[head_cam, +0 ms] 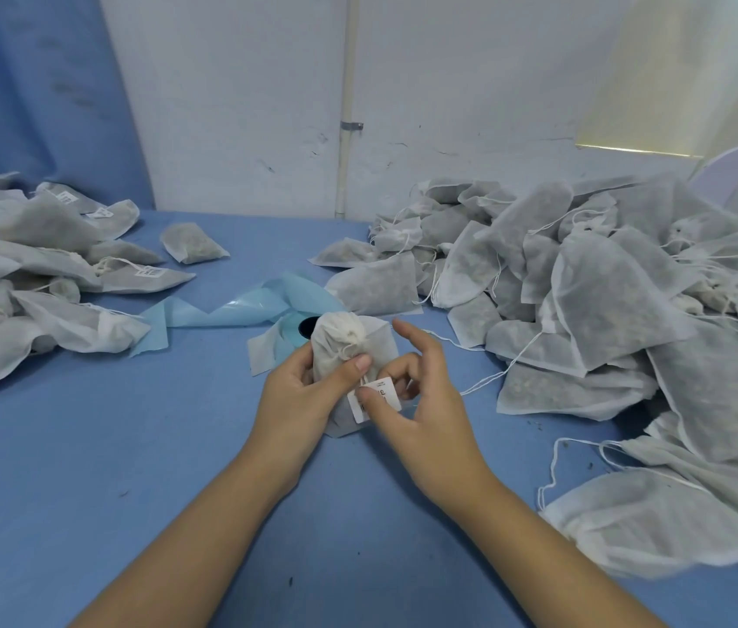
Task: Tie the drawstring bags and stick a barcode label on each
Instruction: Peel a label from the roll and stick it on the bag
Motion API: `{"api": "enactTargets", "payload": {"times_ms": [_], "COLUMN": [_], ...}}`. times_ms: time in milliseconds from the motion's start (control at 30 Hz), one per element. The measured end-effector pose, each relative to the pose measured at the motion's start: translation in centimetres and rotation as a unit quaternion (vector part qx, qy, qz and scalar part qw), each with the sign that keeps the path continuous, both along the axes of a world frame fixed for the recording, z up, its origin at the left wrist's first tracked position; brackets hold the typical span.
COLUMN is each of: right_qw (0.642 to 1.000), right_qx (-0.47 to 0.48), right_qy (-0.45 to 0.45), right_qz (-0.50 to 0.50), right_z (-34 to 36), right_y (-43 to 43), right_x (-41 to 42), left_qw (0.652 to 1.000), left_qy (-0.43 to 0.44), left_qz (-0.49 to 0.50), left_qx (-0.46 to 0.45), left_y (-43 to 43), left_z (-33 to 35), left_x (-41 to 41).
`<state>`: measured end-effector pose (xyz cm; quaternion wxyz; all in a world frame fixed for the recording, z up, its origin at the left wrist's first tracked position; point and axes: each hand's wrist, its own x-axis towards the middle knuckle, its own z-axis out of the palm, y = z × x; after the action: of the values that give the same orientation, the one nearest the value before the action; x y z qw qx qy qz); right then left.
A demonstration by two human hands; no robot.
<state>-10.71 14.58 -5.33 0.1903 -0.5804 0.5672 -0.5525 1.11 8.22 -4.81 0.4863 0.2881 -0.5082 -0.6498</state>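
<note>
A white drawstring bag (pixel 340 337) with its neck gathered stands at the table's middle. My left hand (pixel 299 387) grips it, thumb across its front below the knot. My right hand (pixel 417 392) pinches a white barcode label (pixel 380 398) between thumb and forefinger against the bag's lower front, its other fingers spread. A large heap of untied bags (pixel 607 287) with loose strings lies to the right. A pile of labelled bags (pixel 41 265) lies to the left.
Light blue label backing strips (pixel 222 310) lie crumpled behind the held bag, beside a dark roll core (pixel 308 326). One bag (pixel 192 242) lies alone at the back. The blue table cloth (pixel 131 469) runs to a white wall with a pipe (pixel 346 106).
</note>
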Motion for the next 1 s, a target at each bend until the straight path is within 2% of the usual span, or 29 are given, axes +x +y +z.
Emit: {"api": "enactTargets", "payload": {"times_ms": [133,233,367,433,500,567,700,867,1000], "right_qw": [0.998,0.998,0.988,0.975,0.956,0.942,0.94,0.942,0.938], "right_qx": [0.018,0.016,0.031,0.028,0.031,0.04,0.03,0.02,0.007], "right_qy": [0.033,0.009,-0.149,-0.219,-0.291,-0.333,-0.339,-0.333,-0.346], "right_qz": [-0.048,-0.068,0.013,0.009,0.006,0.009,0.015,0.028,0.029], "right_z": [-0.2,-0.2,0.3,0.6,0.7,0.8,1.0,1.0,0.4], "right_y": [-0.1,-0.1,0.1,0.0,0.0,0.1,0.2,0.2,-0.1], "right_x": [0.2,0.3,0.3,0.2,0.1,0.1,0.3,1.2,1.5], "left_qw": [1.0,1.0,0.996,0.989,0.992,0.995,0.983,0.982,0.992], "left_qy": [0.002,0.003,0.047,0.091,0.046,-0.06,-0.157,-0.148,-0.098], "left_qz": [0.012,0.009,-0.056,-0.104,-0.114,-0.077,-0.009,0.0,-0.02], "left_qx": [0.005,0.022,0.05,0.06,0.024,-0.036,-0.098,-0.114,-0.076], "left_y": [0.2,0.1,0.4,0.7,0.9,1.4,2.1,2.3,2.3], "left_z": [0.1,0.2,0.2,0.2,0.1,0.0,-0.5,-0.5,-0.1], "left_x": [0.0,0.0,-0.3,-0.5,-0.6,-0.7,-1.4,-1.6,-1.6]}}
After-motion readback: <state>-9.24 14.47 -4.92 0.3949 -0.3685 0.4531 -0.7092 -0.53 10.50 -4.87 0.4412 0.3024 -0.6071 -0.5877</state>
